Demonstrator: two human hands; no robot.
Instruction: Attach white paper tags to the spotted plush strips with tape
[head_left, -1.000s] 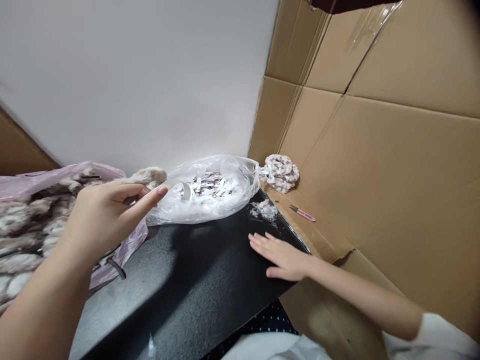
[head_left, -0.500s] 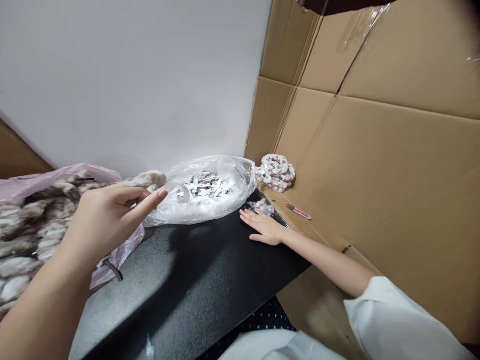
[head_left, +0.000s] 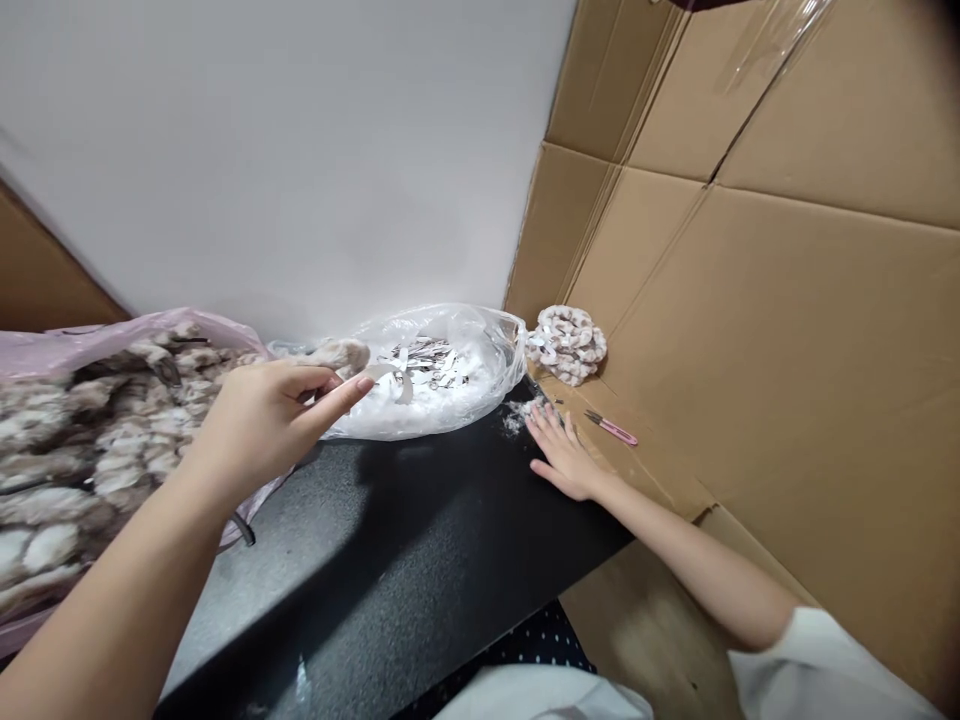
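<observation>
Broadly, a plain pale-grey wall [head_left: 300, 150] rises behind the clear, crinkled plastic bag [head_left: 397, 428], which makes a handy landmark. To the bag's right stand tall brown cardboard panels [head_left: 810, 330], creased and taped, and in front of it spreads a black, speckled tabletop [head_left: 420, 530] crossed by dark shadow. To the bag's left lies a translucent pink plastic bag [head_left: 172, 322] heaped with beige and brown furry pieces [head_left: 135, 440].

Of the 2 hands, the left hand [head_left: 262, 430] is raised before the clear bag's left end, its thumb and forefinger pinching a pale, curved, thin strip. The right hand [head_left: 566, 460] is palm down near the clear bag's right end, fingers spread and gripping nothing, fingertips at the tabletop's edge.

Just beyond the clear bag's right end rests 1 round coil of fluffy beige-and-white cord [head_left: 570, 345]. A soft beige furry piece [head_left: 341, 352] shows behind the left forefinger, in front of the clear bag's left end; whether the hidden fingers grip it, I cannot tell. Right of the clear bag, pink-handled metal snips [head_left: 611, 427] lie on cardboard. A small tuft of whitish lint [head_left: 516, 418] sits just below the clear bag's right end, beside the right fingertips. White paper-like scraps [head_left: 435, 365] show at the clear bag's middle, and the pinched strip [head_left: 407, 388] curves in front of them.
</observation>
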